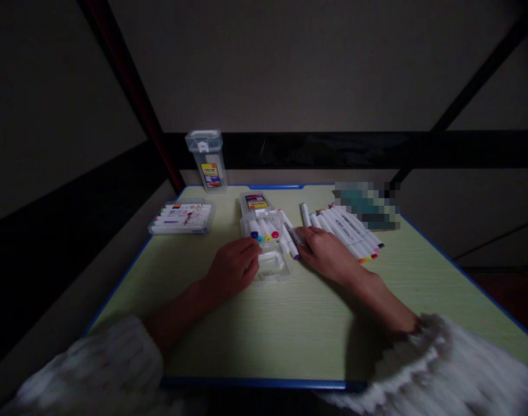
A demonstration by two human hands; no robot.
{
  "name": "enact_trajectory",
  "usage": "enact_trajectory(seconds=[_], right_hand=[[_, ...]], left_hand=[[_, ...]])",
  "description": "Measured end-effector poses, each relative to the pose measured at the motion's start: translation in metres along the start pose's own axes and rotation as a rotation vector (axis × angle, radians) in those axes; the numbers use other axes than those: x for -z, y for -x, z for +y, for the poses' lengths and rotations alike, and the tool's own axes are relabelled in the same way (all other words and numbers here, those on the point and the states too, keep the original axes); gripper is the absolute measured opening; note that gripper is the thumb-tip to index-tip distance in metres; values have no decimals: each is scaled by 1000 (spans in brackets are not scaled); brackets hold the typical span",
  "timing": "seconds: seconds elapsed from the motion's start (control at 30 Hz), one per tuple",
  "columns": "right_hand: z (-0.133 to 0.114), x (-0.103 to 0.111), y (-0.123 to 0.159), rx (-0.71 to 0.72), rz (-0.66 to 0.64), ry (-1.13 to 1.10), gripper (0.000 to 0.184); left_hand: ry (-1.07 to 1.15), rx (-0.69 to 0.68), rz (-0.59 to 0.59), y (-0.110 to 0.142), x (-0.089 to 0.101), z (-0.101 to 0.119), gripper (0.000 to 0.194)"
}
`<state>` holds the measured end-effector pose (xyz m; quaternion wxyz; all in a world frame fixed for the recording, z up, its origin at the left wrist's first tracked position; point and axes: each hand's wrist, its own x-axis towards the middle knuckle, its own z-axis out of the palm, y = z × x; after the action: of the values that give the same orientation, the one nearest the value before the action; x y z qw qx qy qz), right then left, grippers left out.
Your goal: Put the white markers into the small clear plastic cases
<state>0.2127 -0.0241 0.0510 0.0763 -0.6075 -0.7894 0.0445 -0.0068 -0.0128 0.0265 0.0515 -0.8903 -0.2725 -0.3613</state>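
Note:
A clear plastic marker case (pixel 261 215) lies on its side on the table, its opening toward me. Several white markers with blue, yellow and red ends (pixel 267 236) are inside it. The case's clear lid (pixel 273 264) is swung down flat in front. My left hand (pixel 234 264) is closed at the lid's left edge, and whatever its fingertips grip is hidden. To the right, my right hand (pixel 328 252) has its fingers closed around a white marker (pixel 295 236). Beside that hand lies a purple-ended marker (pixel 290 236), slanting along the case.
A row of white markers (pixel 348 228) is spread on the right of the table (pixel 264 335). Behind it lies a blurred-out flat item (pixel 368 205). At the back left stands a tall clear box (pixel 208 162), and a closed marker set (pixel 181 217) rests near the left edge.

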Motion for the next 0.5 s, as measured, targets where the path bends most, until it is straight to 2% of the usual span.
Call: enact_trajectory(seconds=[0.5], right_hand=[[-2,1,1,-21,-6,17,30]], left_hand=[[28,20,-7,0,0,0,18]])
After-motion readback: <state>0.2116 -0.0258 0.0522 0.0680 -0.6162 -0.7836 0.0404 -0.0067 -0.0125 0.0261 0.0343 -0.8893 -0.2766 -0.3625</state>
